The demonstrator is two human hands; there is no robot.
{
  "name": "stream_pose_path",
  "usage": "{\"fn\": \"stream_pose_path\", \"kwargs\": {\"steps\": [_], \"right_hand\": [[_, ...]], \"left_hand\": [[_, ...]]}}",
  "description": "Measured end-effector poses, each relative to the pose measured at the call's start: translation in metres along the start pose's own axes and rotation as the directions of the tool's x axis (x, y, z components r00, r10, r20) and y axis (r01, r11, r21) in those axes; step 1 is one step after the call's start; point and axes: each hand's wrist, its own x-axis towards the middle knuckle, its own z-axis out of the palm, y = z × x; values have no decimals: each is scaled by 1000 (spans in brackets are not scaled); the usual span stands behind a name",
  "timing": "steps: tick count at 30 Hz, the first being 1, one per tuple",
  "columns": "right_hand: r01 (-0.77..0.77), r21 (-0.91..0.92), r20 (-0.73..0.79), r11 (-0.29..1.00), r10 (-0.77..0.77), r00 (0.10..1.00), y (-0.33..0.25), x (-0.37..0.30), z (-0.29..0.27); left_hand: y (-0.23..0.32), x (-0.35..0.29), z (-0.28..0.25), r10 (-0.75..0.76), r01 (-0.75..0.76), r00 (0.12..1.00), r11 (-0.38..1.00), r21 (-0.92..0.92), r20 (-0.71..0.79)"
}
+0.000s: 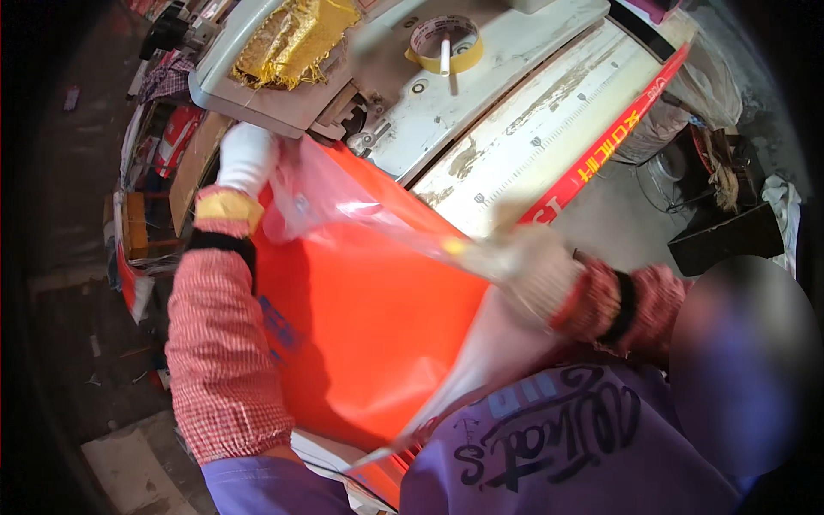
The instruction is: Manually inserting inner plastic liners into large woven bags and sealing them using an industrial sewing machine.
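A bright orange sheet, perhaps a bag [378, 318], stretches between my hands, with thin clear plastic film [330, 202] along its upper edge. My left hand [247, 159], in a white glove, is closed on the film's upper left corner, just beneath the head of a pale sewing machine [378, 90]. Its fingertips are partly hidden by the film. On the right, my gloved right hand [536, 270] grips the film's other end; motion smears its fingers. The film runs taut between both hands. Blue print shows on the orange surface near my left forearm.
A tape roll [445, 45] with a white stick in it and a frayed yellow cloth [296, 43] lie on the machine. A worn white board [524, 129] with a red edge strip [605, 142] extends right. A dark box [730, 245] stands on the floor.
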Motion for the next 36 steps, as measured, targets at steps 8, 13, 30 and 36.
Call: {"fn": "stream_pose_path", "kwargs": {"steps": [8, 13, 30, 36], "right_hand": [[83, -99, -264, 992, -106, 959, -28, 147, -33], [393, -125, 15, 911, -394, 919, -1, 165, -69], [640, -448, 150, 624, -653, 742, 20, 183, -69], [417, -427, 49, 803, -440, 897, 14, 222, -41]], "left_hand": [[-18, 0, -102, -115, 123, 990, 986, 109, -76], [65, -50, -178, 158, -96, 939, 973, -209, 305], [156, -75, -288, 308, 285, 600, 780, -557, 738], [156, -106, -306, 227, 142, 678, 893, -428, 699]]}}
